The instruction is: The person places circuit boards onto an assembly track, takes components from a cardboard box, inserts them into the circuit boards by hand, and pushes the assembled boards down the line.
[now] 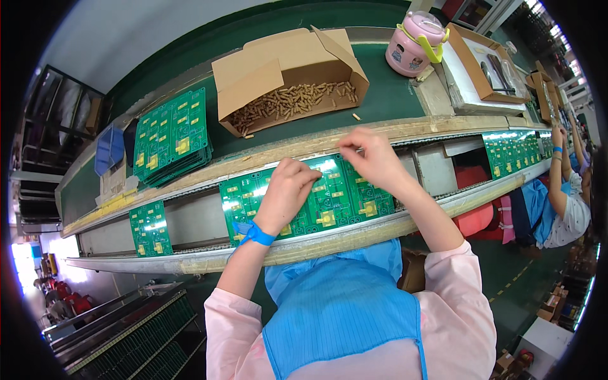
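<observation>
Head cam: your L hand (285,190) is over the green circuit boards (326,201) mid-track, fingers bunched; can't tell if they're closed on anything. Your R hand (375,158) is apart from it, thumb & index nearly meeting by the boards' far edge; can't tell if a part's btwn them.

Boards lie flat btwn the near rail (354,235) & far ledge (421,128), both running L to R & bending w/ the lens. To their L you've a stretch of bare grey channel (197,218), then a smaller board (150,231); to their R another gap, then more boards (508,154) toward a co-worker's hand (557,136).

Beyond the ledge: board stack (172,130) at L, then an open carton (250,76) w/ small tan cylinders (294,102), approx. straight ahead. One loose cylinder (356,116) sits outside its R front corner. Pink pot (417,44) stands farther R.
</observation>
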A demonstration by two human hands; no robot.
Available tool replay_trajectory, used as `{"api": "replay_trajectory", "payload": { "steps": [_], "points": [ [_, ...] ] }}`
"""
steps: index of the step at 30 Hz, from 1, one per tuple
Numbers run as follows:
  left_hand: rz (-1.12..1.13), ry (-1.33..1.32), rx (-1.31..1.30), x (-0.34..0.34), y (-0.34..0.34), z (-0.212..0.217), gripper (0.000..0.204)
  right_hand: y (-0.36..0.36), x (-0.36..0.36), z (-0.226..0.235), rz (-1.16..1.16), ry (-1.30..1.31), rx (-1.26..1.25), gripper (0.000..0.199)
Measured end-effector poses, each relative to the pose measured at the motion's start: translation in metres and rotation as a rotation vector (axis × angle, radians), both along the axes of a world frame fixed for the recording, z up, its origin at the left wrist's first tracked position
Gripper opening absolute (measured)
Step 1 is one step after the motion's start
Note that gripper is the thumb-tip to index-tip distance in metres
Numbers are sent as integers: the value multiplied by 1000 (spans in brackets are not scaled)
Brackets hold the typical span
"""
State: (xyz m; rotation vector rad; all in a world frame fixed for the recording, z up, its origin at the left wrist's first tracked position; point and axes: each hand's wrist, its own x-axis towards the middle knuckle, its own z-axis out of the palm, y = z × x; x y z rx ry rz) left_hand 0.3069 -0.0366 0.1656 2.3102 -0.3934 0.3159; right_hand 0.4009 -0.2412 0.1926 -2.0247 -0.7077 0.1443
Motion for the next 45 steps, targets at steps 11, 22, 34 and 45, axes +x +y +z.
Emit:
{"api": "replay_trajectory", "payload": {
  "steps": [11, 22, 34, 45],
  "points": [
    [58, -36, 79, 0, -11, 2, 11, -16, -28, -2, 104, 103, -99, 11],
    [157, -104, 271, -1, -1, 17, 15, -10, -35, -13, 87, -41, -165, 11],
    [660, -32, 444, -15, 78, 9, 19, -9, -42, -21, 74, -119, -98, 10],
    [562, -62, 367, -12, 77, 7, 19, -4, -50, -24, 108, -331, -254, 7]
  ]
}}
